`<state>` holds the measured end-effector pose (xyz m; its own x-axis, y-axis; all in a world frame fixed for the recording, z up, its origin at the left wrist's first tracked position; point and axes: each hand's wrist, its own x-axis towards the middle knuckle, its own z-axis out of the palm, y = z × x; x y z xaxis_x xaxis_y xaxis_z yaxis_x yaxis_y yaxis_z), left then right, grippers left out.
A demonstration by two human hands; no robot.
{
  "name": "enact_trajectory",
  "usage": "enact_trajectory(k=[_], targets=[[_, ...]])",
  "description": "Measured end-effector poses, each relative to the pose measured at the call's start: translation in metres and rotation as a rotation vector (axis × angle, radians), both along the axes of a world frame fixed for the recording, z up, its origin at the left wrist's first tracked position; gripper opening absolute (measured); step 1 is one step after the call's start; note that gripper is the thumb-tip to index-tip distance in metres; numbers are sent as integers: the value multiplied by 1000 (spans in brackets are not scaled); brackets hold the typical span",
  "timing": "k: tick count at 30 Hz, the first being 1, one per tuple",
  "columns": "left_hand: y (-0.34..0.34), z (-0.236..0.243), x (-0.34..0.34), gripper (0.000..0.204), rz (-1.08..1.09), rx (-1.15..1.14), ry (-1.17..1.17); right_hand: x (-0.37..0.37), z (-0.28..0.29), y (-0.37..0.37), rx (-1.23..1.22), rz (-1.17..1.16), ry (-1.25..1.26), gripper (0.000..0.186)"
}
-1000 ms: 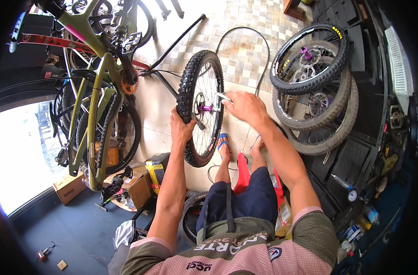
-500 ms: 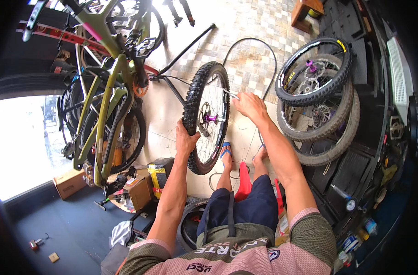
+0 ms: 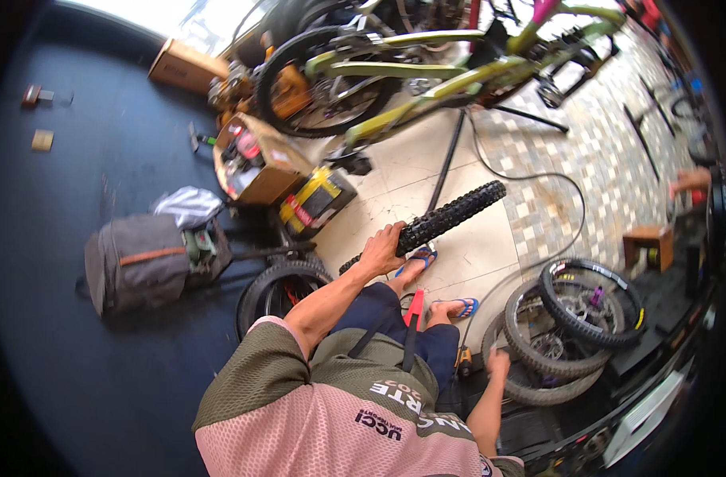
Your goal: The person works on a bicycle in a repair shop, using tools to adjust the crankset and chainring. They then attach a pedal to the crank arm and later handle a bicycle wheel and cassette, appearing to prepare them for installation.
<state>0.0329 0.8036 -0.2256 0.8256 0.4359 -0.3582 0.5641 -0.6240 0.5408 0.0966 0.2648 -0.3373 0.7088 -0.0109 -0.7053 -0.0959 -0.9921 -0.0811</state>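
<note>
Head view: left hand (image 3: 381, 249) clamped over the tread of a knobby bicycle wheel (image 3: 446, 215), held edge-on above the tiled floor (image 3: 474, 254), just beyond two feet in blue flip-flops (image 3: 420, 256). Right hand (image 3: 498, 363) low at the right, fingers loosely open, resting near a stack of wheels (image 3: 574, 326), touching or not impossible to tell. Olive-green bicycle (image 3: 450, 75) far, on a repair stand. Grey backpack (image 3: 136, 261) lying left on the dark mat, open cardboard box (image 3: 256, 159) beyond it
</note>
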Motion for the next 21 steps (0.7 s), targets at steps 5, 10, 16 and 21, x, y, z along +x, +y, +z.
enact_trajectory(k=[5, 10, 16, 21], targets=[[27, 3, -72, 79, 333, 9, -1, 4, 63, 35, -127, -213, 264, 49], [75, -4, -155, 84, 618, 42, -3, 62, 86, 76, 32, 166, -50, 51], [97, 2, -259, 94, 844, 53, 31, 120, 123, 148, 93, 155, -130, 51], [86, 9, -315, 96, 938, -14, 58, 123, 129, 174, 76, 157, -111, 52]])
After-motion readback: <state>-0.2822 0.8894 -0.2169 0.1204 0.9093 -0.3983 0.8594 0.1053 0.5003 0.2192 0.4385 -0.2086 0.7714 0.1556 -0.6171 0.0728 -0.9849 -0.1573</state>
